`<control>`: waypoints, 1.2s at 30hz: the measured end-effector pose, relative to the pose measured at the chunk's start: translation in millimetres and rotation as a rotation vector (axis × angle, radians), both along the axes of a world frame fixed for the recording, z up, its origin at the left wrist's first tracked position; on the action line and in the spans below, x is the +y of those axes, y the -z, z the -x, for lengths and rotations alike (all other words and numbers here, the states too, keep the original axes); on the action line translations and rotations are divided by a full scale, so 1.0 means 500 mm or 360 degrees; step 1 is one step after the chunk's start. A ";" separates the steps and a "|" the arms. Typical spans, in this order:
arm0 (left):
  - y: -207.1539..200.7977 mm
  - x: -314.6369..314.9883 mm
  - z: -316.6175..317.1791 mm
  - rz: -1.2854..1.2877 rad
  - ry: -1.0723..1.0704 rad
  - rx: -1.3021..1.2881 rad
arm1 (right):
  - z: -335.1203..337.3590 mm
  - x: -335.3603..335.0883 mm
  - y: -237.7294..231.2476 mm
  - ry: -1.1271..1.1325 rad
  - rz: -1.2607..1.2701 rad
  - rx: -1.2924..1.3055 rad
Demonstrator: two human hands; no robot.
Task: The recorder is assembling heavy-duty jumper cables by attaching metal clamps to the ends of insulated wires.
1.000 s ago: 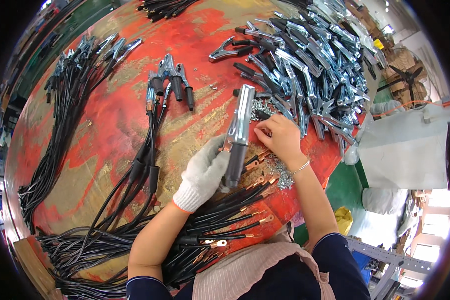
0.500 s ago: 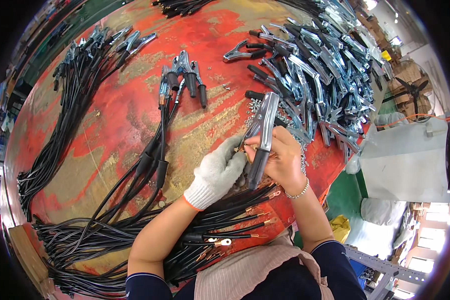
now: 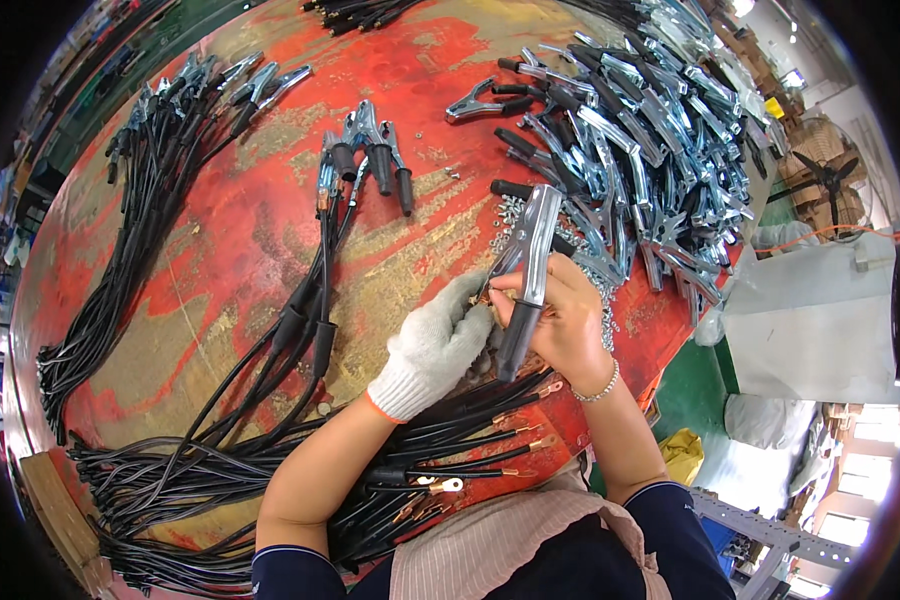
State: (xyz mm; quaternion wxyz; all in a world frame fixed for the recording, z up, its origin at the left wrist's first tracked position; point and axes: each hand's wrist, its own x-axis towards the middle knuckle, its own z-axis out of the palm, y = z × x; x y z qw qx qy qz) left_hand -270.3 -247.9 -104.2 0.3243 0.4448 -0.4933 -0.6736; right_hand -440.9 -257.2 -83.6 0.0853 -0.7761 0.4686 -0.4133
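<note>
A silver spring clamp (image 3: 536, 235) with a black handle sleeve stands tilted between my hands, above the red table. My left hand (image 3: 432, 345), in a white knitted glove, is closed round the clamp's lower part, which its fingers mostly hide. My right hand (image 3: 568, 318) is bare, with a beaded bracelet on the wrist. Its thumb and fingertips pinch together beside the gloved fingers, at the clamp's inner side; what they hold is too small to make out. A coppery glint shows there. Small metal nuts (image 3: 510, 212) lie scattered just beyond the clamp.
A large heap of clamps (image 3: 630, 150) covers the far right. Black cables with copper lugs (image 3: 450, 485) lie along the near edge. Cables with clamps attached (image 3: 322, 270) lie left of centre, and a bigger bundle (image 3: 135, 230) farther left. A fan (image 3: 828, 178) stands beyond the table.
Both hands and the clamp keep almost the same place. The clamp's handle has tilted or shifted very slightly.
</note>
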 end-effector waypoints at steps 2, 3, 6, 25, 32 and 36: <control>0.003 0.002 -0.001 0.0020 -0.0022 -0.0018 | -0.004 0.000 0.003 0.0004 0.0006 -0.0022; 0.011 0.004 -0.001 0.0036 -0.0050 -0.0014 | -0.006 0.001 0.006 -0.0003 -0.0012 -0.0027; 0.029 0.008 0.004 0.0245 -0.0053 -0.0291 | 0.006 0.002 0.019 0.0006 -0.0028 0.0012; 0.069 -0.002 0.011 0.0238 -0.0144 0.0043 | 0.006 0.012 0.006 -0.0006 0.0106 -0.0013; 0.069 -0.004 0.011 0.0159 -0.0097 -0.0014 | 0.015 0.011 0.019 -0.0011 0.0015 -0.0027; 0.073 -0.005 0.013 0.0275 -0.0108 0.0057 | 0.017 0.007 0.021 -0.0037 -0.0020 -0.0023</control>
